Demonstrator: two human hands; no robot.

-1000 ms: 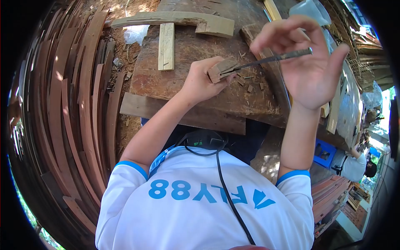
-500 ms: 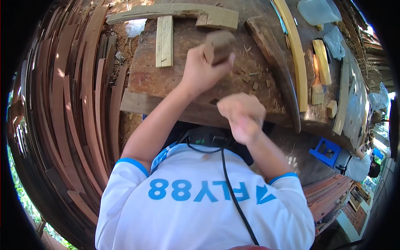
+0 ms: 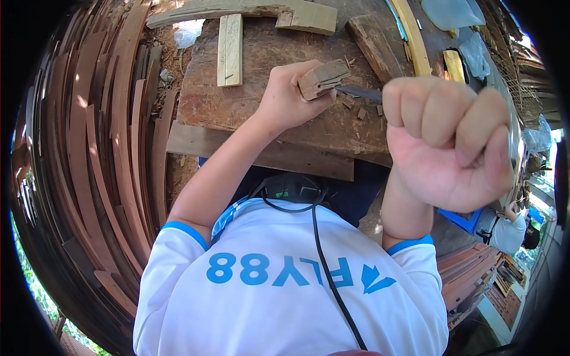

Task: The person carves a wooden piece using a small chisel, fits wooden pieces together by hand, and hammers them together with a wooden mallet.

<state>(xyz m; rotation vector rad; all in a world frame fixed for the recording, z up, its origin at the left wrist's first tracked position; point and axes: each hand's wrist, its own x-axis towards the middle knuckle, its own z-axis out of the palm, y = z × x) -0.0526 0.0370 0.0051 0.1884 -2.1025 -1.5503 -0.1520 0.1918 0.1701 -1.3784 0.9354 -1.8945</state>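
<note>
My left hand (image 3: 291,95) is closed around a small weathered wood block (image 3: 323,78), raised over the workbench (image 3: 237,110). The block's end is split and uneven. My right hand (image 3: 448,142) is a closed fist, large and near the camera. From its left side a narrow dark blade (image 3: 361,92) reaches toward the block, its tip at or close to the block's end. The fist hides the handle, so the kind of bladed tool cannot be told.
A pale flat wood piece (image 3: 230,53) and a long curved board (image 3: 237,9) lie on the bench. A dark timber (image 3: 374,47) and wood chips (image 3: 361,113) are nearby. Planks (image 3: 110,130) line the left. A person (image 3: 507,231) sits at far right.
My right hand has swung up and right, nearer the camera, and a blade now shows beside it. My left hand has tilted the block toward the right and lowered it slightly.
</note>
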